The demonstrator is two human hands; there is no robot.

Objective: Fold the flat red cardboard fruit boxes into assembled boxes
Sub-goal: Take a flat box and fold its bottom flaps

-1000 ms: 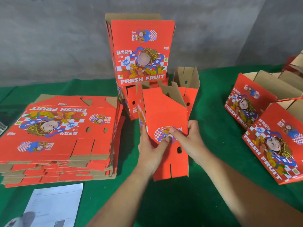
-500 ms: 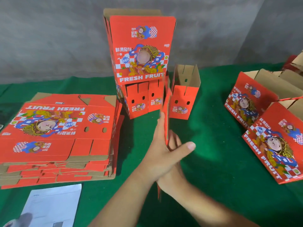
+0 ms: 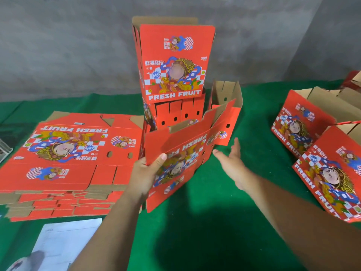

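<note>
While a stack of flat boxes [image 3: 66,153] lies at the left of the green tabletop [image 3: 224,222], the left hand [image 3: 145,173] has its grip curled on the edge of a partly folded red box [image 3: 181,153] held tilted above the tabletop's middle. Just right, the right hand [image 3: 232,161] hovers, fingers straight, holding nothing. Assembled boxes [image 3: 328,163] stand at far right.

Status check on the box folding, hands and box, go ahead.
Left hand grips the flat red box by its left edge. Right hand open, off the box. Flat stack left, upright boxes close behind.
</note>
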